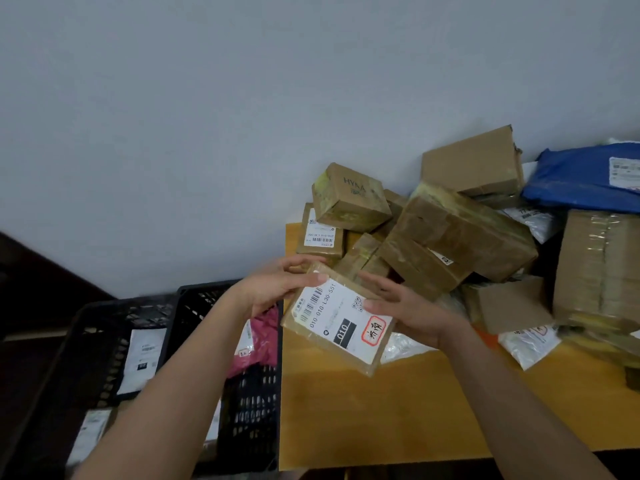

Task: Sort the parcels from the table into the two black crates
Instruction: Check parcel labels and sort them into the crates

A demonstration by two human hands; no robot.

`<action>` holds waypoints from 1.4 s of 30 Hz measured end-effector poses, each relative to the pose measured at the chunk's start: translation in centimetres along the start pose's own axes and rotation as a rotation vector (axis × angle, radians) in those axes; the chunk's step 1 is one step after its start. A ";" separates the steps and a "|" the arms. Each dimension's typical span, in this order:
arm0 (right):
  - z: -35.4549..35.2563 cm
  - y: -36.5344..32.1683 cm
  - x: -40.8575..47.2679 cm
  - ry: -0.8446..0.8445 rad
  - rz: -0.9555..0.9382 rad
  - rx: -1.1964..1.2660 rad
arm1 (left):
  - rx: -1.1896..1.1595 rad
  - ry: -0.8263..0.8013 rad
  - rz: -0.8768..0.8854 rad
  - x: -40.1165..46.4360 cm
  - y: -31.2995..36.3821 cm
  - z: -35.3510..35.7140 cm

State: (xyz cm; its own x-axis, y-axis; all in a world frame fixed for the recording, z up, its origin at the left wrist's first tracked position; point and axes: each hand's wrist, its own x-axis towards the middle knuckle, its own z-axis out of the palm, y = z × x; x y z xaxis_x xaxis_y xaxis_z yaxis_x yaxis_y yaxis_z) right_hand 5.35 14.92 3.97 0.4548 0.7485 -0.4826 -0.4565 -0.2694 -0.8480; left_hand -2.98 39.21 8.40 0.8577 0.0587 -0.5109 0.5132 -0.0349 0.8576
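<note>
A flat brown parcel point(337, 320) with a white shipping label hangs above the table's left edge, label up. My left hand point(277, 289) grips its upper left corner, thumb on the label. My right hand point(405, 306) holds its right edge, thumb pressed on the label. A pile of brown cardboard parcels point(450, 230) lies behind it on the yellow table point(381, 410). Two black crates stand left of the table: the near crate point(256, 403) holds a pink bag point(259, 337), the far-left crate point(90, 341) holds white-labelled parcels.
A blue bag point(581, 178) and white plastic mailers point(530, 344) lie at the right of the pile. A tall corrugated box point(595, 268) stands at the far right. A grey wall rises right behind the table.
</note>
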 end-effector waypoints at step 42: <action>19.8 7.9 9.0 0.071 0.216 -0.116 | -0.425 0.509 -0.153 -11.3 -18.6 -7.0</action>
State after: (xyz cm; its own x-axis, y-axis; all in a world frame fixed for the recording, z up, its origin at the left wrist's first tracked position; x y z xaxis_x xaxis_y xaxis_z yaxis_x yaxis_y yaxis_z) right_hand -9.27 31.50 -2.77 0.4105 0.6232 -0.6657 -0.4594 -0.4893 -0.7413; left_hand -22.44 46.15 -1.40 0.6011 0.4973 -0.6256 0.4809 0.4001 0.7802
